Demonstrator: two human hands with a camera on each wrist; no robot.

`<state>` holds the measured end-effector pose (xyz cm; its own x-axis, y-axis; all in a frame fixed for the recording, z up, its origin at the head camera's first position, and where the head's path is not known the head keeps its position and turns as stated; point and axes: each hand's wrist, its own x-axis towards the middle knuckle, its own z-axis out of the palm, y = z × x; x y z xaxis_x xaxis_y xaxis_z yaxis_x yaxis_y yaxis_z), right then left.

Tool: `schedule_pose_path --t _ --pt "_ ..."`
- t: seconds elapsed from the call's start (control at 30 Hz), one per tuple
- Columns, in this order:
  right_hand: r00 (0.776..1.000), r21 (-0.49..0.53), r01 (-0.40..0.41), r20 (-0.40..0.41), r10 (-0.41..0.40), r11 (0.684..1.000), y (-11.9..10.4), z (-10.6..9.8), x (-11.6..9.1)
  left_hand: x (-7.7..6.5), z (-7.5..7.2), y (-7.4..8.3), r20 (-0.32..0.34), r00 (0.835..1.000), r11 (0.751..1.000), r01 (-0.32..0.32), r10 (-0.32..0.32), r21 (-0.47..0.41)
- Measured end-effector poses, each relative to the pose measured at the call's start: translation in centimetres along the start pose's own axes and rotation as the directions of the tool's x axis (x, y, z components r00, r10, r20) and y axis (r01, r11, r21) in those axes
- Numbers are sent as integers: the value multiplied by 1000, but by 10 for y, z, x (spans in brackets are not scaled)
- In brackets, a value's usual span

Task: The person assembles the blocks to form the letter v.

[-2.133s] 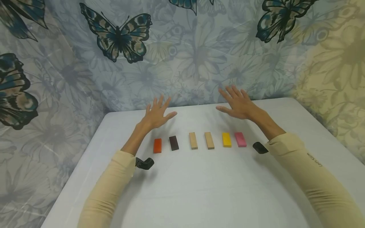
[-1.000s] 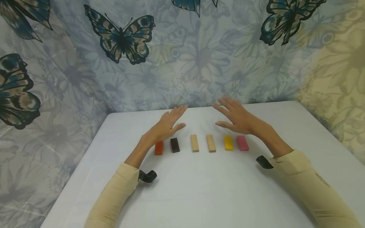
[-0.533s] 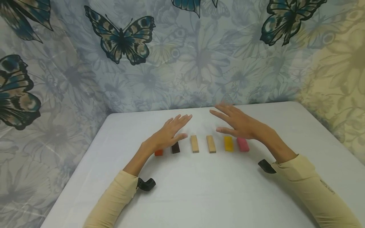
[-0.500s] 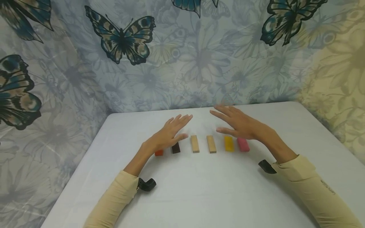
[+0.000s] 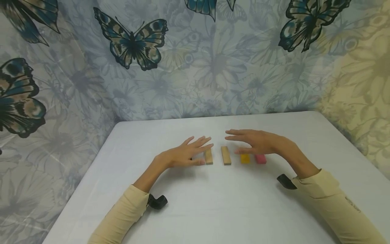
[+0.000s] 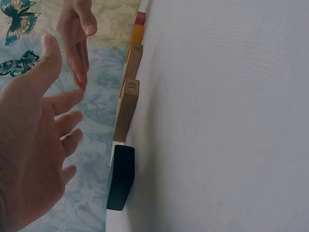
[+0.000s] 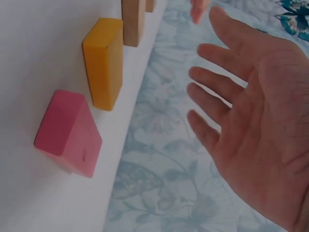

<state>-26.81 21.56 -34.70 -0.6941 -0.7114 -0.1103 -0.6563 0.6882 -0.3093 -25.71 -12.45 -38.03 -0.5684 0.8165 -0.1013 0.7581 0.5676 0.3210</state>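
The left hand is spread loosely above the table, its fingers mostly straight and holding nothing; the right hand hangs likewise, fingers extended and slightly bent, with nothing in its grasp. The two hands are apart, fingertips pointing toward each other. Below them five small blocks can be made out in one row: one dark block, two wooden blocks, one yellow block and one pink block, running in that order from the left hand's side to the right's. All rest on the table with gaps between them. In the head view the left hand stands in the way of nearly all the dark block and part of the nearer wooden one, while the right hand covers the far ends of the yellow and pink ones; the second wooden block lies in plain sight between the hands. Two black devices sit at the wrists, one on each, beside two beige sleeves. Around all this spreads the white table, backed by a floral cloth with at least five butterfly prints.
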Motion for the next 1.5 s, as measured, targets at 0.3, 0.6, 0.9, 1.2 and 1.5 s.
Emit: schedule_pose_path --t 0.3,0.6,0.9,1.2,1.5 --pt "986 8 52 159 -52 999 -5 2 4 4 5 2 127 992 1000 2 -5 21" --pt "970 45 75 229 -84 996 -11 1 8 1 5 5 150 989 997 6 -17 74" --pt "954 16 66 293 -68 998 -12 7 15 3 7 5 159 987 995 16 -31 94" --pt "949 -23 63 312 -53 998 -14 11 8 7 13 11 177 983 993 27 -47 115" --pt "958 -58 138 260 -118 989 -18 16 11 10 18 15 189 980 991 39 -63 128"
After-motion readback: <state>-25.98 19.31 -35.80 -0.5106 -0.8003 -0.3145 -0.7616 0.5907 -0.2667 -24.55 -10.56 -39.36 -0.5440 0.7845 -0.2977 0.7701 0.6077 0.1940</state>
